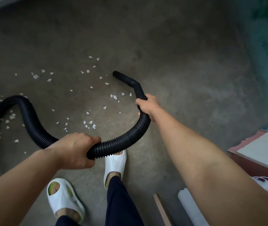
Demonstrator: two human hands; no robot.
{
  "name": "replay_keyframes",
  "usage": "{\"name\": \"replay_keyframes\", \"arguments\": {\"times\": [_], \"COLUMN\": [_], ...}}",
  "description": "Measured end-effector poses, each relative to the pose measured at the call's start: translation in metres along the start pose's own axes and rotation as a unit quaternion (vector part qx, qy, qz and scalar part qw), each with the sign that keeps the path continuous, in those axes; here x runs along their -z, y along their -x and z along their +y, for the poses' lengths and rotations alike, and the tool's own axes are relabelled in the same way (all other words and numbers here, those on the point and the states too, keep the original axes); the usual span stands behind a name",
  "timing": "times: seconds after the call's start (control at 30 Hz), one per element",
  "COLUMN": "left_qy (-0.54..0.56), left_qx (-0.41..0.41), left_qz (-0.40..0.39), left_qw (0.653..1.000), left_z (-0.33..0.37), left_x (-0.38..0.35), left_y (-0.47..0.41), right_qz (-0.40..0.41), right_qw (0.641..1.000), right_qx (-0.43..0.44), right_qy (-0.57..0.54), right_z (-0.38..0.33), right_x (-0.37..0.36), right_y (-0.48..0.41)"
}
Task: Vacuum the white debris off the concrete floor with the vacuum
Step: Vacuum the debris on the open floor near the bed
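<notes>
White debris (87, 88) lies scattered over the concrete floor (178, 54), mostly left of centre, from small chips near the middle out to a thicker patch at the left edge, partly under a loop of the hose (126, 136). The nozzle (123, 78), a rigid bent black tube, points left toward the nearest chips with its mouth just beside them, apparently low over the floor; whether it touches cannot be told. The right hand (148, 106) is wrapped tightly around the tube where it meets the ribbed hose, likely to steer the mouth. The left hand (74, 149) is closed around the hose further back, seemingly taking its weight and feeding slack so the nozzle can swing freely. The hose arches away to the left and off the frame; the vacuum body is out of view. Two feet in white slides (115, 162) stand just behind the debris. Most chips remain, so the job looks barely begun.
</notes>
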State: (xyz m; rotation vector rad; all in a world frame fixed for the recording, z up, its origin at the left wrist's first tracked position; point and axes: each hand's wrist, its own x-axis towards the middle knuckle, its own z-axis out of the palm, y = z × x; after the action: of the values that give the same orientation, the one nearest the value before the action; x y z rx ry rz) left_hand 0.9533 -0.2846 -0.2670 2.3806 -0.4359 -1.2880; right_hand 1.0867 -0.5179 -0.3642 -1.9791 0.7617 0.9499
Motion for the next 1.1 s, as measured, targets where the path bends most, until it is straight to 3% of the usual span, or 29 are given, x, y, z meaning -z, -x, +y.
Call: {"name": "replay_keyframes", "arguments": {"times": [0.27, 0.57, 0.73, 0.93, 1.1], "left_qy": [-0.013, -0.058, -0.095, -0.142, -0.13], "left_qx": [0.0, 0.041, -0.008, -0.047, -0.061], "left_qz": [0.031, -0.063, -0.022, 0.04, 0.033], "left_qw": [0.999, 0.995, 0.995, 0.988, 0.989], "left_z": [-0.004, -0.049, -0.054, -0.053, -0.06], "left_x": [0.0, -0.02, -0.035, -0.055, -0.076], "left_y": [-0.013, 0.009, 0.025, 0.042, 0.059], "right_qz": [0.081, 0.035, 0.01, 0.109, 0.106], "right_qw": [0.997, 0.997, 0.998, 0.994, 0.994], "right_qx": [-0.001, 0.012, 0.004, -0.023, -0.014], "right_qy": [0.005, 0.071, 0.063, -0.014, 0.004], "right_z": [-0.004, 0.042, 0.069, 0.096, 0.118], "right_x": [0.022, 0.02, 0.01, 0.016, -0.013], "right_y": [-0.011, 0.016, 0.039, 0.059, 0.072]}}
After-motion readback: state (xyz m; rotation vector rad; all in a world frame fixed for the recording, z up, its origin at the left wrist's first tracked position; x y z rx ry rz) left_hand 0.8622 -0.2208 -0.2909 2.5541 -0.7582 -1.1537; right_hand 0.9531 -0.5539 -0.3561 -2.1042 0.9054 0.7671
